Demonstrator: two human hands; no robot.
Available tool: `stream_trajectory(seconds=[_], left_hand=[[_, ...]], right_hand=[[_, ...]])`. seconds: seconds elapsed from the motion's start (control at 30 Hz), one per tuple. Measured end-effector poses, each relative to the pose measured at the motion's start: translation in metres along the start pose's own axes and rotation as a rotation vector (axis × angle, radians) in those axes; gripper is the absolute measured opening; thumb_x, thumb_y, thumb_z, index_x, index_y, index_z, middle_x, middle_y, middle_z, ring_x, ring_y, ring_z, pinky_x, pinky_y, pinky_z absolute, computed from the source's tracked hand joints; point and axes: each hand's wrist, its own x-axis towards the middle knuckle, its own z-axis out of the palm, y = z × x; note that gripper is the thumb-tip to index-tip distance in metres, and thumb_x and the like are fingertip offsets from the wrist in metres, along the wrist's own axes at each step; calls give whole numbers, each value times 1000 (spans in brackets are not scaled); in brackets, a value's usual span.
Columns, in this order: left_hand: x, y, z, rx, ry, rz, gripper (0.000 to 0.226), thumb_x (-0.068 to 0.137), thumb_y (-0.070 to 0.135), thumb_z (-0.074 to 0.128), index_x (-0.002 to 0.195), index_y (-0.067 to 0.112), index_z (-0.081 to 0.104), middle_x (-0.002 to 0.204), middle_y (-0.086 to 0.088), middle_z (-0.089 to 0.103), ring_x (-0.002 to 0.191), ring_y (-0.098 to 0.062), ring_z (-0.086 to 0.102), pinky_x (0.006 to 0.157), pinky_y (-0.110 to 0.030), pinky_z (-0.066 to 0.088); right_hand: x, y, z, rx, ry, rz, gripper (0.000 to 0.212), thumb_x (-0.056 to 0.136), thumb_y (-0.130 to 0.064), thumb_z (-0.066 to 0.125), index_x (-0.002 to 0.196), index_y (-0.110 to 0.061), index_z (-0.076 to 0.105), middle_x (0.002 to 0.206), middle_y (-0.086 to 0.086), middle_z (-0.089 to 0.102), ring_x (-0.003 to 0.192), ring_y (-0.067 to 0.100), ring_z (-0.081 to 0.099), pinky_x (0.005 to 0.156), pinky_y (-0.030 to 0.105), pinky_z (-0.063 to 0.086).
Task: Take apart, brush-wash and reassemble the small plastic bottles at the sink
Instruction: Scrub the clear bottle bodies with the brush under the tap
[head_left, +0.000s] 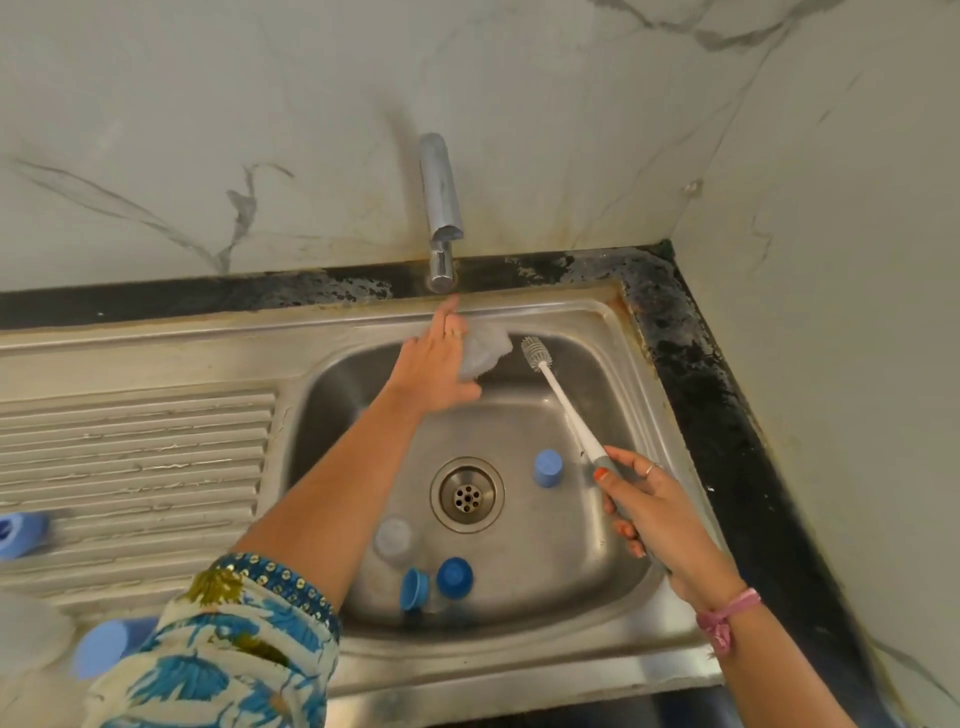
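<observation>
My left hand (439, 364) holds a small translucent bottle body (485, 349) high over the sink basin (613, 395), just below the tap (441, 208). My right hand (649, 506) grips the grey handle of a white bottle brush (558, 400), whose bristle head (532, 352) sits beside the bottle's open end, apart from it. On the basin floor lie a light blue cap (548, 467), a clear bottle (394, 538), and two darker blue caps (454, 577) (414, 588).
The drain (467, 494) sits mid-basin. A ribbed draining board (135, 467) stretches left, with a blue-capped bottle (21, 532) on it and another blue cap (106, 647) near my sleeve. Black counter edging runs behind and to the right, against marbled walls.
</observation>
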Motion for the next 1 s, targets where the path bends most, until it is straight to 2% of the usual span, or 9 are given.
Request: stream_trajectory(seconds=[0.1,0.3,0.43,0.57,0.63,0.73,0.83,0.9,1.0], left_hand=[[19,6,-33,2,27,18,86,70,36,80,134,3,34,162,-10,3,124,-37,49,86,-43,47],[31,-2,-47,106,-105,-66,103,76,36,77,151,5,13,163,2,-12,122,-36,49,86,-45,46],[32,-7,-37,-68,-70,-111,112,74,34,79,151,3,4,162,-2,1,120,-37,52,91,-48,49],[26,-23,-22,-222,-83,-149,119,72,32,82,151,-1,1,162,-6,-8,136,-30,38,102,-46,43],[22,-32,-17,-243,-88,-129,116,71,32,83,150,-2,6,162,-7,-8,136,-28,39,100,-45,44],[13,-34,-11,-284,-53,-110,93,73,27,83,143,0,27,160,-8,-19,132,-29,44,98,-41,45],[-6,-28,0,-429,21,-103,81,71,17,83,135,6,35,160,-10,-5,134,-31,39,102,-36,41],[-23,-28,8,-510,61,-102,76,70,11,81,132,8,36,146,-10,19,125,-32,44,102,-33,41],[-42,-29,17,-605,158,-133,70,70,3,78,128,6,40,127,-9,35,112,-21,45,96,-26,39]], right_hand=[[-5,0,5,19,34,-5,28,95,-24,58,123,-26,57,68,4,54,46,6,41,40,21,33],[-9,-4,24,30,54,-13,21,95,-23,59,115,-31,57,67,3,55,46,7,41,40,21,34],[-9,-4,34,61,54,-28,19,95,-23,59,112,-31,58,69,4,54,45,8,40,38,19,32],[-11,-4,37,71,64,-40,17,95,-23,58,110,-31,58,70,5,53,45,7,39,38,18,33],[-12,-3,39,68,67,-36,16,95,-23,58,109,-32,58,70,5,53,45,7,40,38,19,33],[-14,-2,43,65,72,-25,15,96,-23,58,107,-33,57,69,4,53,46,8,40,38,19,34],[-17,-1,45,62,61,-23,15,96,-22,57,108,-32,57,67,3,53,47,8,40,40,20,33],[-19,0,46,60,54,-19,16,96,-22,57,108,-32,57,67,3,53,47,8,40,41,21,34],[-21,2,44,50,45,-13,17,96,-22,58,108,-33,57,67,3,54,48,8,41,41,21,35]])
